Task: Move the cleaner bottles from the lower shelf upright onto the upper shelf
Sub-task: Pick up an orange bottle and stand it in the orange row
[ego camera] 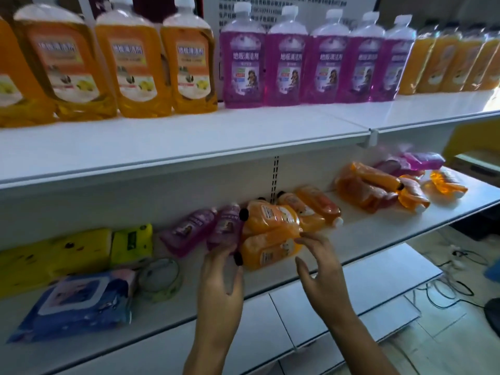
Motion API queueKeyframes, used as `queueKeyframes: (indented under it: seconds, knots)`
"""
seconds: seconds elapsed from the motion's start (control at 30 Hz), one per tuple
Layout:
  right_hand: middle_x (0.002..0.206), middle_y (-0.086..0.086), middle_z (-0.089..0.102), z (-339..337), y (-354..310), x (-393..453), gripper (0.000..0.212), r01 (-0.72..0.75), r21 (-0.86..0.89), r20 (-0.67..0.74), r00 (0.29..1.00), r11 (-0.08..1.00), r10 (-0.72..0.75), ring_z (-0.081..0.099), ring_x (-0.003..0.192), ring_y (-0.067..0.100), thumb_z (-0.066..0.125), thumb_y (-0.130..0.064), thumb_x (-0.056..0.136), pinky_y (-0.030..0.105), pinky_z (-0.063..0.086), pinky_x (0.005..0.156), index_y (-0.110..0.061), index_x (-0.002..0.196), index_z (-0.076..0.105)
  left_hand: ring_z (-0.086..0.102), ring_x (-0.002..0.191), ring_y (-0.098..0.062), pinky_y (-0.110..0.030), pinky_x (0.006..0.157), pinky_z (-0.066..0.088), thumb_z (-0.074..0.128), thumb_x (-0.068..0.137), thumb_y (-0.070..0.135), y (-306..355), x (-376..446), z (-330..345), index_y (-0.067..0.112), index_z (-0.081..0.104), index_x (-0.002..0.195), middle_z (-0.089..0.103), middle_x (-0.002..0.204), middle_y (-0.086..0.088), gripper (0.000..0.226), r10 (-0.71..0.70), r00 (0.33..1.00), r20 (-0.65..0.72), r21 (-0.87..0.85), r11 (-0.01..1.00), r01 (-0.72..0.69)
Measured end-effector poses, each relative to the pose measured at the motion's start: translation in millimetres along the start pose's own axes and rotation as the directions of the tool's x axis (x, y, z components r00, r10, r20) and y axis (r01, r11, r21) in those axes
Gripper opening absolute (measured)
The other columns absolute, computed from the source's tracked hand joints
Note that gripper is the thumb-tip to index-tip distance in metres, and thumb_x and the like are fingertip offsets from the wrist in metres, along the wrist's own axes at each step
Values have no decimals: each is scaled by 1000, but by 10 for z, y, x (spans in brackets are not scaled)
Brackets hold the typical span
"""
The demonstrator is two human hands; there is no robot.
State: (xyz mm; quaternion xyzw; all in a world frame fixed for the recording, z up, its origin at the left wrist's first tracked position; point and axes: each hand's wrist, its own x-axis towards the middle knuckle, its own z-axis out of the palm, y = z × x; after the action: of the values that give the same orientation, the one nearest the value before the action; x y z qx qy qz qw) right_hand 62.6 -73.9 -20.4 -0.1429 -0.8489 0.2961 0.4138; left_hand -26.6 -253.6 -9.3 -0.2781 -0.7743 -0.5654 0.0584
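White shop shelving fills the head view. Two orange bottles lie stacked on the lower shelf. Left hand and right hand, fingers spread, flank them, gripping nothing. Lifting one may roll its neighbour off.

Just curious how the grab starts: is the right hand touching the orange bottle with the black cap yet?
Touching. In the head view, the right hand's fingertips rest on the bottom end of the orange bottle.
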Motion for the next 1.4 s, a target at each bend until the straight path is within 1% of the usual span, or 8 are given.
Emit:
queueKeyframes:
  seconds: [0.13,0.3,0.43,0.73,0.9,1.1,1.23,1.4]
  knots:
    - [145,9,44,313,361,-52,63,30,-136,97,995,990,-16,42,133,29,77,-3,81,46,42,106,-19,136,49,38,124,1,-7,101,34,64,92,13,-215,114,362,41,44,131,43,131,13,53,40,985,166,132,989,-62]
    - [159,5,28,509,791,219,73,41,-272,258,966,962,31,23,147,33,74,-17,86,57,35,113,-25,149,37,27,141,-22,-40,113,32,67,90,37,-445,526,669,30,2,156,23,155,-1,93,-66,932,355,425,900,-98]
    - [161,1,20,486,994,350,87,87,-207,381,924,974,-1,29,145,33,74,-7,80,56,43,106,-32,149,28,28,144,-28,-44,113,36,68,90,37,-621,699,751,23,0,157,19,161,-7,96,-98,923,371,493,864,-106]
    - [148,11,42,424,911,492,94,220,-304,404,911,927,-83,41,136,38,87,-43,69,61,44,103,-30,142,31,61,109,-11,-28,82,53,79,70,55,-395,699,548,34,41,135,60,130,9,77,-51,942,331,241,970,-32]
    - [138,-14,50,448,529,360,97,-18,-38,517,855,999,35,52,125,11,87,-52,62,35,51,98,-43,139,28,55,95,4,-12,73,44,81,67,53,-137,641,255,43,51,116,59,112,24,59,-42,991,130,25,999,39]
    - [113,-23,58,592,-6,-112,75,-368,136,601,769,920,219,59,104,0,81,-61,53,13,49,75,-52,115,38,60,102,14,-9,75,52,70,82,55,24,428,-180,61,56,107,65,107,33,29,-136,968,211,-420,882,215]
    - [117,-23,60,554,-294,-180,73,-400,231,577,790,887,206,60,107,-3,68,-80,60,14,51,81,-46,119,43,56,118,1,-20,84,53,62,80,68,-190,-22,-456,65,43,129,55,131,28,52,-133,909,396,-358,889,286]
    - [109,-19,68,514,-731,-62,35,-418,323,621,771,849,143,67,101,0,58,-55,85,14,54,74,-38,115,54,61,116,-1,-22,85,56,77,76,54,-303,-370,-577,56,31,143,59,130,26,81,-152,923,354,-443,842,309]
